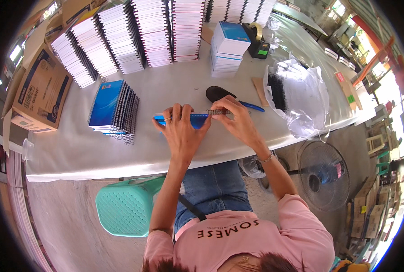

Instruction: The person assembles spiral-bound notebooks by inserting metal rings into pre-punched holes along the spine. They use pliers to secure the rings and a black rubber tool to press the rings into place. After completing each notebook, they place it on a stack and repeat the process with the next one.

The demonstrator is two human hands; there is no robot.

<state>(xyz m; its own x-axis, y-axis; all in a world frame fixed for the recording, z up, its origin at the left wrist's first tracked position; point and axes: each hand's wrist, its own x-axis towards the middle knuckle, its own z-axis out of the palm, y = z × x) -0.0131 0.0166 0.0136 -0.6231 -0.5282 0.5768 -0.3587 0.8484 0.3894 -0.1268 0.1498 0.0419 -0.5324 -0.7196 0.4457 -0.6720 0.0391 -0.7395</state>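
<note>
- The left hand [180, 131] lies over a blue-covered notebook [183, 120] near the front edge of the white-covered table [75, 154], fingers curled over its far edge and gripping it.
- The right hand [236, 120] pinches the black wire spiral [220, 111] at the notebook's far right corner — fingertips closed on the coil, thumb underneath, as far as the bent view allows.
- Just behind the right hand sits a black-headed tool with a blue handle [231, 99], touching or nearly touching the knuckles; I cannot tell which.
- To the left, apart from the hands, a leaning stack of bound blue notebooks [113, 109] rests with its spirals toward the person; bare tabletop lies between it and the held notebook.
- At the back edge, rows of tall unbound pad stacks [134, 36] fill the far side, with a short blue-topped stack [229, 47] and a tape dispenser [258, 43] beside them.
- On the right, a crumpled white plastic bag [301, 104] holding black spirals sits close to the table's front corner — the tightest side.
- A cardboard box [38, 90] stands at the table's left end.
- Below the front edge: a green plastic stool [127, 206] to the left, a floor fan [322, 174] to the right.
</note>
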